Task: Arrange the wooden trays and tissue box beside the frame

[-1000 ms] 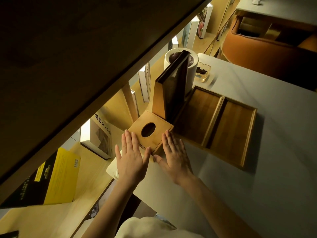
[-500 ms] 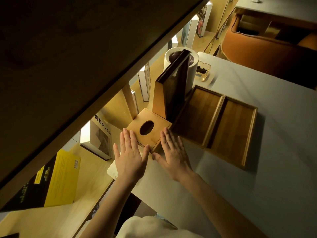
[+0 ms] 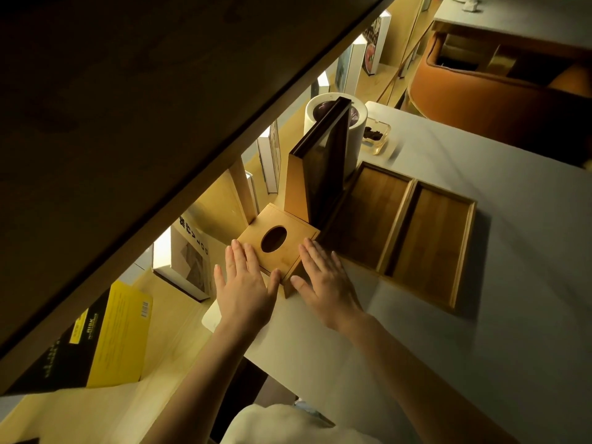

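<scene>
the left hand (image 3: pixel 245 285) lay flat with fingers spread, its fingertips touching the near left edge of the square light-wood tissue box with an oval hole (image 3: pixel 278 243). the right hand (image 3: pixel 325 283) was likewise flat and spread, pressed against the box's right side, gripping nothing. the box sat on the grey table (image 3: pixel 480 363) near its corner. at twelve o'clock from the box, touching or just beside it, stood the upright dark-faced wooden frame (image 3: pixel 323 174). at three o'clock lay two shallow rectangular wooden trays (image 3: pixel 413 235) side by side, the nearer one beside the frame. behind the frame stood a white cylindrical container (image 3: pixel 355 136).
</scene>
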`<state>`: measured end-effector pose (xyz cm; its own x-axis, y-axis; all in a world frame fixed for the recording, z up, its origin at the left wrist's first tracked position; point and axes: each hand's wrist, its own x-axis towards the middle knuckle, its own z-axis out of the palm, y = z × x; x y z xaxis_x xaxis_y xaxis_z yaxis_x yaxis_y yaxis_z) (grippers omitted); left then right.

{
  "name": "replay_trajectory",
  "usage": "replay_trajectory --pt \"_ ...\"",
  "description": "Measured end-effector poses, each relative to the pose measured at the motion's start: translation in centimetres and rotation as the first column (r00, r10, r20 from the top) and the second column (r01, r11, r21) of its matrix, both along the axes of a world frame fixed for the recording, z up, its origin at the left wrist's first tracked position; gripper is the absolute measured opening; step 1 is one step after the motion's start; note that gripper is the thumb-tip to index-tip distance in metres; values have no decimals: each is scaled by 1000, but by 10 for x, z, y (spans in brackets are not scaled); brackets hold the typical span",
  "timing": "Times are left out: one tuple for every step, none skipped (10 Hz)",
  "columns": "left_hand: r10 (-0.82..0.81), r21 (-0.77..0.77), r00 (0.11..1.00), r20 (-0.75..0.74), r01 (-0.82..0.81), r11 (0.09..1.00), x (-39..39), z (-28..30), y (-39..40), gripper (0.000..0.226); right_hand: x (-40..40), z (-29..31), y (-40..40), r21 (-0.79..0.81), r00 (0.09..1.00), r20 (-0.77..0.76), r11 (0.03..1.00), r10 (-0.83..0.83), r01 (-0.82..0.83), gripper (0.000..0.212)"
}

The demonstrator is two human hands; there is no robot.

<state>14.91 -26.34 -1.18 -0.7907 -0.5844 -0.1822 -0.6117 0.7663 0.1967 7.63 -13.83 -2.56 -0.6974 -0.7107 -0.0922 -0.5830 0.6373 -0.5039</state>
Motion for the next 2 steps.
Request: replay_trajectory --pt "-74 -56 997 36 76 996 -10 19 0 60 -6 19 4 -145 986 154 986 -59 82 53" --pt "-169 74 976 -138 181 981 -36 52 3 37 -23 48 11 -333 923 334 892 -192 306 42"
